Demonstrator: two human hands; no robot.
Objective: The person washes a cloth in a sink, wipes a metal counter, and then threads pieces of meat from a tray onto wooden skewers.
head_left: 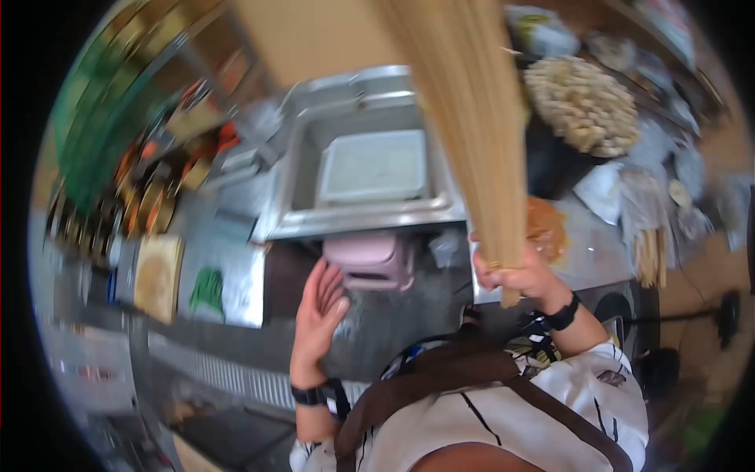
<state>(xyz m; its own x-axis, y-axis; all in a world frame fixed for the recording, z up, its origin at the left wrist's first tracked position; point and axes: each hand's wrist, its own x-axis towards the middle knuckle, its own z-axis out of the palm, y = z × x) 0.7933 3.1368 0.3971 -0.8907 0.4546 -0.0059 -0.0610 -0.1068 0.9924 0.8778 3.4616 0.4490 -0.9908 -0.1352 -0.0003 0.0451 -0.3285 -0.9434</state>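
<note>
A thick bundle of long bamboo skewers (480,134) rises upright in front of me, its upper end out of frame. My right hand (523,275) is closed around its lower end, and a short stub of skewers shows below the fist. My left hand (318,303) is raised with its fingers apart and nothing in it. In front of that hand, lower down, is a pink plastic stool (370,256). Behind the bundle lies something orange (546,228) on the right-hand table, partly hidden.
A steel sink (362,216) holding a white tray (373,165) stands ahead. On the right are a heap of pale pieces (582,102) and a plastic bag with skewers (649,212). The left counter carries a cutting board (157,275) and a green cloth-like item (207,291).
</note>
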